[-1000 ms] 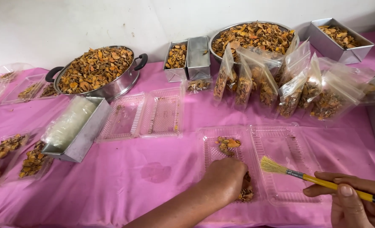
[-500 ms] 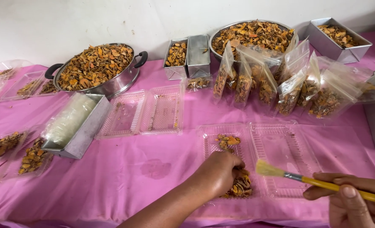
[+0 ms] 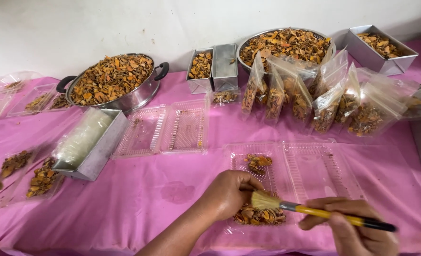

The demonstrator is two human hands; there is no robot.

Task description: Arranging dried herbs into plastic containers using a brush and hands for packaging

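Left hand (image 3: 229, 194): lower centre of frame, grip closed loosely over orange-brown dried pieces (image 3: 260, 215) in near end of clear open tray (image 3: 310, 166) on pink table (image 3: 172, 189); what fingers pinch hidden under knuckles.
Right hand (image 3: 350, 230): lower right, grip closed on brush (image 3: 315, 211). Brush long axis runs left-right, bristles pointing left, tip touching or just beside left-hand fingers, just above pile.
Pile lies directly below bristles; left hand nearer.
Right wrist cut off by bottom edge.

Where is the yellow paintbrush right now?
The paintbrush is at the bottom of the head view, held in the right hand, its bristles over the orange pieces in the clear tray beside the left hand.
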